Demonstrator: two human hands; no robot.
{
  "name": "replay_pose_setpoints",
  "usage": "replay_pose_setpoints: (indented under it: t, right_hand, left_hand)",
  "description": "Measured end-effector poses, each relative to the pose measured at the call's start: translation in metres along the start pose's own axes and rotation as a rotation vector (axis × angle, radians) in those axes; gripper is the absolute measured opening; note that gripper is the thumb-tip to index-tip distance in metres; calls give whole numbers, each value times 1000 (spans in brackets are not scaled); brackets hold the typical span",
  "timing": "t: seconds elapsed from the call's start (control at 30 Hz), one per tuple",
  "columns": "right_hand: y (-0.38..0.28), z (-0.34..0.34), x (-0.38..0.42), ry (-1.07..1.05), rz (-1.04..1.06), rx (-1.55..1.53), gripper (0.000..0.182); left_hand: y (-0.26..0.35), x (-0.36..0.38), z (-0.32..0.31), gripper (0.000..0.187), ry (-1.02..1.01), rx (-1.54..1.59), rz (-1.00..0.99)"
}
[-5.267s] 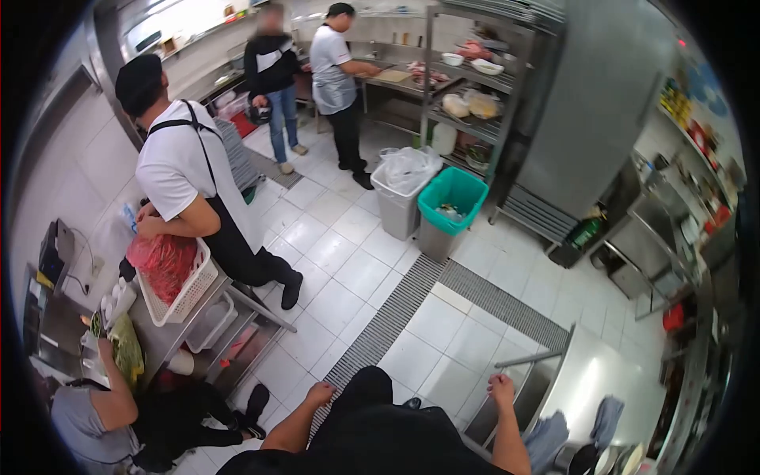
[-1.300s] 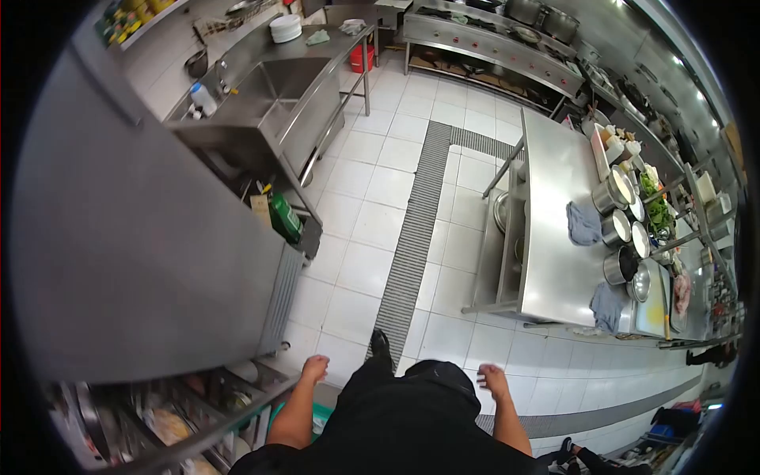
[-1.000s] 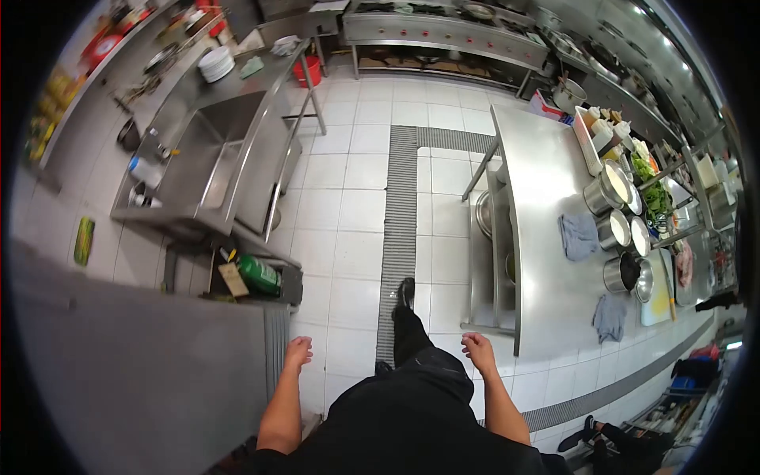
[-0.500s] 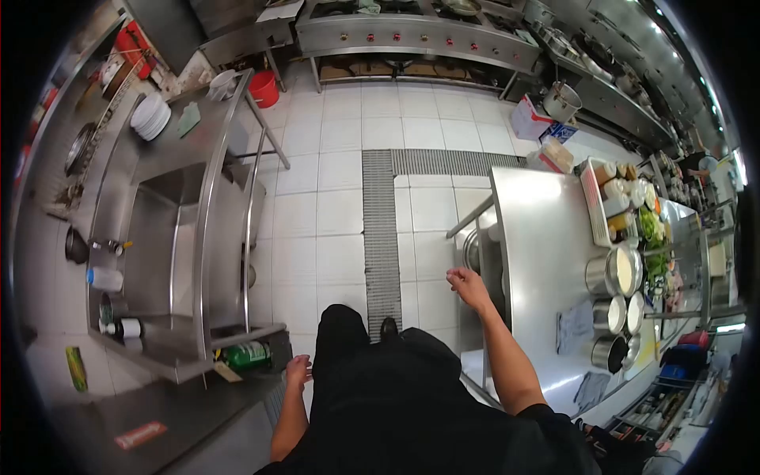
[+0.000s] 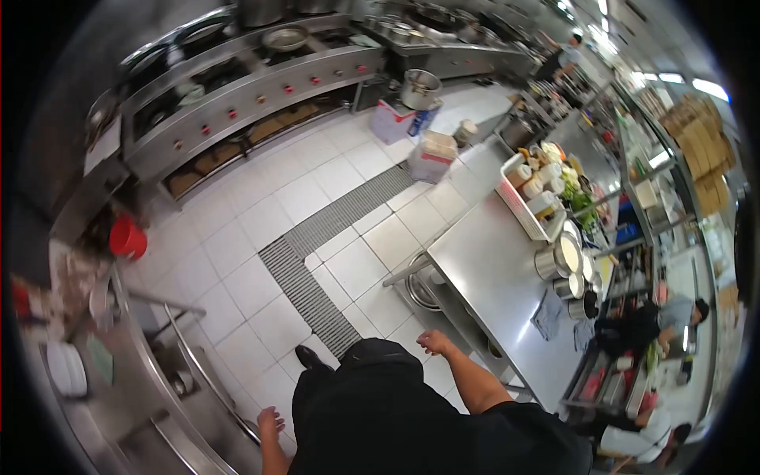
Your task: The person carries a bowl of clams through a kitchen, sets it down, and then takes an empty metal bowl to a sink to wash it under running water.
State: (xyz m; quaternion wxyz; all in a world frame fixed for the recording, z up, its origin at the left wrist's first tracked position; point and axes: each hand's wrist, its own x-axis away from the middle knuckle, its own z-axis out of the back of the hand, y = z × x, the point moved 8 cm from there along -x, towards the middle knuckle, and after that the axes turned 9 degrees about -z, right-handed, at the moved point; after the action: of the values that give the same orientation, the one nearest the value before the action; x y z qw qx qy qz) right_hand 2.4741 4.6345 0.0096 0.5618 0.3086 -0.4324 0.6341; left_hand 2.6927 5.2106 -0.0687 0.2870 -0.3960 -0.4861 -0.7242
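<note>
Table (image 5: 487, 265) near right hand (image 5: 432, 342), counter (image 5: 107, 404) near left hand (image 5: 271, 421); both hands empty, loosely uncurled; best walk midway between.

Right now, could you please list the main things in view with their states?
Left hand: empty, loosely bent
Right hand: empty, loosely curled
Red bucket: upright
White plates: stacked
Larger gray cloth: rumpled
White basket: holding bottles
Pot by the boxes: uncovered
Stove: unclear whether lit

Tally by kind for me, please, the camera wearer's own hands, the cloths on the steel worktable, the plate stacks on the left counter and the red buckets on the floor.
Left hand and right hand: 2
Cloths on the worktable: 2
Plate stack: 1
Red bucket: 1
Total: 6
</note>
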Motion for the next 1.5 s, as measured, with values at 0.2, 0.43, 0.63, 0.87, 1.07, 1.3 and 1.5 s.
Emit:
replay_pose_setpoints:
  t: [0.2,0.43,0.63,0.87,1.07,1.3,1.5]
  right_hand:
    - [-33,-3,-13,58,-86,-539,30]
    - [-115,-42,-89,-98,-244,-563,30]
    - [-256,66,-140,21,-138,-580,32]
    - [-394,230,-111,454,108,-856,28]
    - [-402,163,-78,521,-153,-867,29]
    - [-468,17,-42,269,-456,-1102,27]
    - [-495,-42,-5,314,-554,-1393,29]
  left_hand:
    - [204,-116,27,30,-31,-123,-111]
    - [405,-180,-77,33,-166,-331,-205]
    - [539,-215,-151,29,-274,-448,-278]
    - [639,-315,-193,27,-340,-602,-140]
    - [765,-406,-254,21,-498,-802,-166]
    - [935,-467,-352,18,-566,-804,-311]
    - [965,-463,-423,15,-661,-926,-348]
